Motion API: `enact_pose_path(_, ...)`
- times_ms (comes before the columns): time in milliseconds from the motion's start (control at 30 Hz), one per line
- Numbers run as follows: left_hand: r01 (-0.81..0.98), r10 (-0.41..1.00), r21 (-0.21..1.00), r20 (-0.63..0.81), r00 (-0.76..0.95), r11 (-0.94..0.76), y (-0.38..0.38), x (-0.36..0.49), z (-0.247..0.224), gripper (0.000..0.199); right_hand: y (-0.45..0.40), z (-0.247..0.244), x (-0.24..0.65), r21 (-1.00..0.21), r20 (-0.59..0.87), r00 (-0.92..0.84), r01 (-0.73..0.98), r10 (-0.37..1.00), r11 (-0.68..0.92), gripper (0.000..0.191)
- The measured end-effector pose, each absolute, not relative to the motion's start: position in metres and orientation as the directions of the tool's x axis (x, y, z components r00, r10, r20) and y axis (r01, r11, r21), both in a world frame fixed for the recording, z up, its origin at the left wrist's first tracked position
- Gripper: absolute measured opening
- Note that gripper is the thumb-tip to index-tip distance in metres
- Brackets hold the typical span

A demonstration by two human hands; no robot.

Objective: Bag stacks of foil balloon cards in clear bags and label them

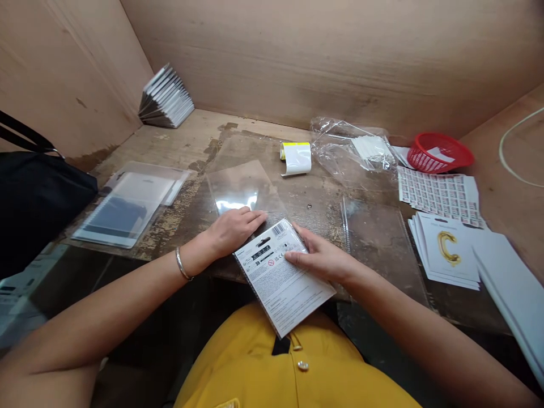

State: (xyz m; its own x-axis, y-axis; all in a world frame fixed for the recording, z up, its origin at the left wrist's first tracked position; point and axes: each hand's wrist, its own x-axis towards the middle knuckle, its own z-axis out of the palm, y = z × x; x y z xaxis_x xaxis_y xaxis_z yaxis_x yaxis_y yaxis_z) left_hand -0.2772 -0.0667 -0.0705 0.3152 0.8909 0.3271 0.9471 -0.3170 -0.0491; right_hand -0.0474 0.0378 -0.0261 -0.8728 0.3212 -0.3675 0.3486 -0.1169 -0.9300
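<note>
A white printed card in a clear sleeve (284, 289) slants over the table's front edge. Its upper face carries small text, a barcode and a dark hang hole. My right hand (318, 252) grips its right side, thumb on top and the other fingers mostly hidden behind. By the card's upper left corner, my left hand (238, 226) lies flat with fingers stretched out. Under those fingers is the near end of a clear plastic sleeve (242, 178), which reflects the light. Whether the left hand also touches the card, I cannot tell.
Sleeved cards (123, 209) lie left, near a black bag (38, 204). Behind are a card stack (168, 96), a label roll (297, 157) and a plastic bag (340, 147). A red basket (440, 153), sticker sheet (440, 192) and balloon cards (450, 249) sit right.
</note>
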Motion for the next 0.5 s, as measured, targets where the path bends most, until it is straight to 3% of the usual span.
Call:
enact_pose_path(167,0.914,0.857,-0.128,0.318,0.406,-0.385,-0.067,-0.276,-0.056,0.032,0.039,-0.03,-0.055,-0.931,-0.36,-0.879,0.358,0.313,-0.063,0.07)
enact_pose_path(333,0.908,0.846,-0.041,0.347,0.404,-0.417,-0.069,-0.28,-0.051,0.035,0.044,-0.035,-0.059,-0.924,-0.378,-0.876,0.378,0.301,-0.06,0.08)
enact_pose_path(500,0.906,0.853,-0.003,0.335,0.4,-0.424,-0.075,-0.281,-0.045,0.036,0.046,-0.038,-0.06,-0.932,-0.361,-0.873,0.354,0.329,-0.083,0.078)
